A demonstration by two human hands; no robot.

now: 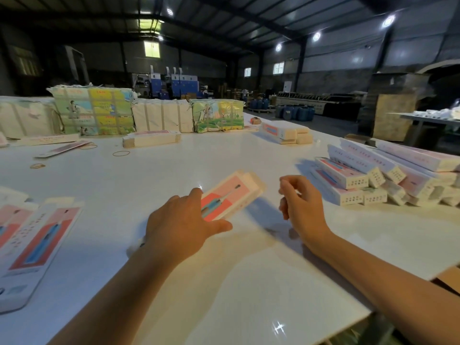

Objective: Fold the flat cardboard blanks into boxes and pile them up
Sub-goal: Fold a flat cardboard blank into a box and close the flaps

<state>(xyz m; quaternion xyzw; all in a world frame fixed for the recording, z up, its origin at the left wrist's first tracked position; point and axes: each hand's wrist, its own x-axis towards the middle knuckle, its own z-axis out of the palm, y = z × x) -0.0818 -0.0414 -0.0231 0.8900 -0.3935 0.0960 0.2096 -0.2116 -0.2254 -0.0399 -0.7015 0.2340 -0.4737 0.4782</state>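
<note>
My left hand (180, 224) grips the near end of a pink-and-white cardboard box (230, 192), thumb under it and fingers on top; the box is blurred and points away to the right above the white table (224, 282). My right hand (300, 204) hovers just right of the box with fingers loosely curled and nothing in it. A pile of folded boxes (388, 178) lies at the right. Flat blanks (37, 247) with the same print lie at the near left.
At the far edge stand wrapped bundles (94, 110) of printed card, a bound stack of blanks (151, 139) and more boxes (286, 133). Rubber bands (121, 153) lie loose at the left. A brown carton corner (448, 278) shows at the right edge.
</note>
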